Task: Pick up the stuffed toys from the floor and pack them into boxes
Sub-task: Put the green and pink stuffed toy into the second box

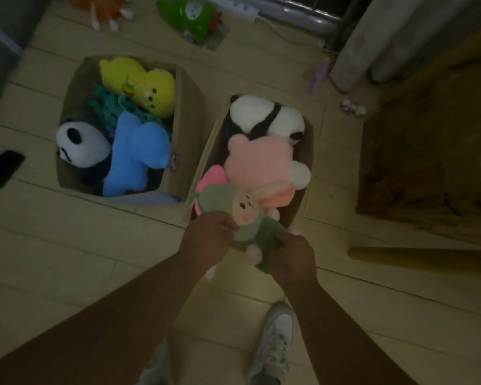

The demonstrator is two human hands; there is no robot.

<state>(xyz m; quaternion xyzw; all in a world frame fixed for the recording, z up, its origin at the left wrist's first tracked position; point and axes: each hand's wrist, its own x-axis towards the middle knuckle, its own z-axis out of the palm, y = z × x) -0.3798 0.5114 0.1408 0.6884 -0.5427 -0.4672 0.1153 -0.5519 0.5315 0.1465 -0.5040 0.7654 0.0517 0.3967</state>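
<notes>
L box (72, 93) tan; in it yellow toy (150, 87), teal toy (109, 111) w/ dark spots, blue toy (136, 154), panda head (81, 145) white w/ black eye patch; R box (307, 157) tan; panda (267, 115) white w/ black bands; bear (256, 159) pale pink, white paw; doll (257, 234) green hood + body, peach face, pink cheeks, pink feet; floor (67, 259) pale beige tiles; green toy (189, 18), orange toy (103, 6) at far edge; shoe (275, 337) whitish-grey.

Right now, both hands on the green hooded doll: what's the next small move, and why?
Probably ease the green hooded plush doll down into the near end of the right brown box: left hand and right hand grip it above that rim, beside the pink plush bear.
</notes>
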